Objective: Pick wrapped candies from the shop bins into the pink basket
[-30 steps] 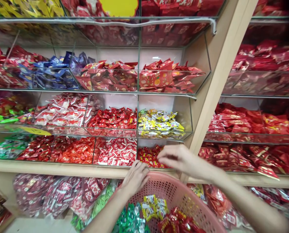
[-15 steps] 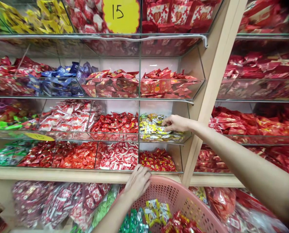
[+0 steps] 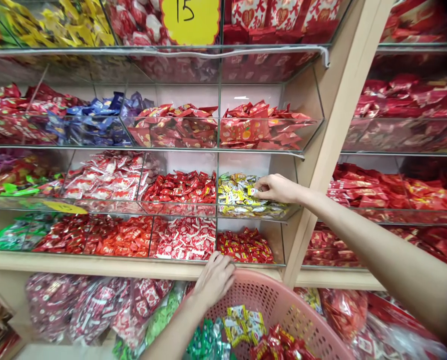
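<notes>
My right hand [image 3: 278, 188] reaches into a clear bin of yellow-and-white wrapped candies [image 3: 231, 192]. Its thumb and fingers are pinched on one yellow candy [image 3: 252, 191] at the surface of the pile. Lower down, my left hand [image 3: 215, 277] is closed over the rim of a pink plastic basket [image 3: 306, 312], just in front of the shelf edge. Inside the basket lie a few yellow candies [image 3: 242, 322], red candies [image 3: 279, 345] and green candies [image 3: 208, 342]. The basket's lower part is out of frame.
Clear dividers and front panels separate the bins, including red candies [image 3: 181, 187] to the left and more red candies [image 3: 246, 246] below. A wooden upright [image 3: 330, 135] stands right of my right hand's bin. Bagged candies [image 3: 95, 310] sit under the wooden ledge [image 3: 95, 265].
My right hand has lifted slightly, and a yellow candy now shows at its fingertips. My left hand stays on the basket rim. The view has shifted a little.
</notes>
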`<state>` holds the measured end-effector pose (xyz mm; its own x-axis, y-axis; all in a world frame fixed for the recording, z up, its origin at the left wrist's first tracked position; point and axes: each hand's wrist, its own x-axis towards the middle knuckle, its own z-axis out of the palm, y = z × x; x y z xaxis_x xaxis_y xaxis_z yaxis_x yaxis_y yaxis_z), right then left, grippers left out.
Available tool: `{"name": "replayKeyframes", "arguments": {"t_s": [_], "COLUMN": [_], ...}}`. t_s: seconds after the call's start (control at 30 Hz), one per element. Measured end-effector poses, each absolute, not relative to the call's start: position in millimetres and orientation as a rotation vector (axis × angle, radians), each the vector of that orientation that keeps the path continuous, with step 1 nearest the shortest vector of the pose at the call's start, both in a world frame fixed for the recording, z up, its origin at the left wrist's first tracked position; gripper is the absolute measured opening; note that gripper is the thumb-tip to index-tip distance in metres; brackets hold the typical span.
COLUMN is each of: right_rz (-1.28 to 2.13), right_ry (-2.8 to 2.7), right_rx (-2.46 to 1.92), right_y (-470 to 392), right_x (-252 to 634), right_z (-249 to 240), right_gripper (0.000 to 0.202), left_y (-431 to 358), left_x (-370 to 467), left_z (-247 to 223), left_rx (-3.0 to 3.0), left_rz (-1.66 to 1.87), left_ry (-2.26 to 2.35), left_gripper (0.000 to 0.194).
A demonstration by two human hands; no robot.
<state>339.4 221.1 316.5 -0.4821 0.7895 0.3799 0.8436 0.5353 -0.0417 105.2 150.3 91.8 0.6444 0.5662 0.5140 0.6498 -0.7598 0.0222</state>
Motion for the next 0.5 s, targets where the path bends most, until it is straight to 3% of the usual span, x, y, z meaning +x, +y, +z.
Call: {"name": "replayKeyframes", "arguments": {"t_s": [0.23,0.37,0.5], "right_rz": [-0.083,0.185,0.432], "right_ry": [-2.209,-2.403,-2.574], "right_rx": [-1.034,-0.907,-1.064], "right_y": [149.6,103.8,98.5], "right_x": [326.1,306.4,305.8], "right_z": [303.5,239.6,150.7], "right_gripper": [0.034,0.028,0.023], "left_y": [151.3,152.4,151.3], "left_x": [106.2,107.4,107.1], "left_z": [92.8,91.6,92.1], "left_rx": [-2.710,-2.708,-2.722], "left_rz": [-0.727,-0.715,-0.696], "left_ry": [-0.980,-0.990,-0.995], "left_gripper": [0.013,0.015,0.014]}}
